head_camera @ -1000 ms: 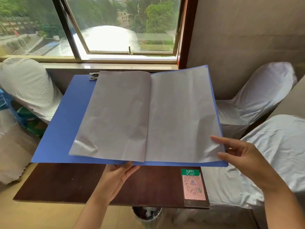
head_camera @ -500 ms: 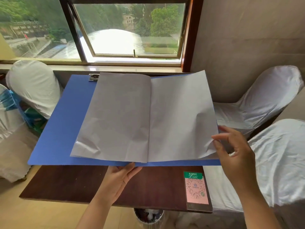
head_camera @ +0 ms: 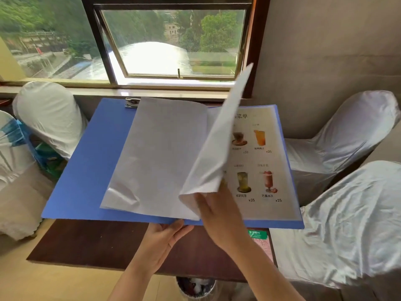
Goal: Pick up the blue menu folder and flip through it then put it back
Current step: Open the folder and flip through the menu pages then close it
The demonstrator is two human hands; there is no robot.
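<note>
Blue menu folder (head_camera: 86,161) lies open, held above a dark wooden table (head_camera: 97,242) below a window (head_camera: 173,42). From 6 o'clock, the left hand (head_camera: 161,240) grips the folder's near edge, thumb on top and fingers hidden beneath. The right hand (head_camera: 219,211), at the folder's 5 o'clock corner, pinches a white page (head_camera: 219,137) raised upright mid-turn. Toward 3 o'clock a printed drinks page (head_camera: 262,161) with prices shows. White-covered chairs (head_camera: 347,135) stand on both sides.
</note>
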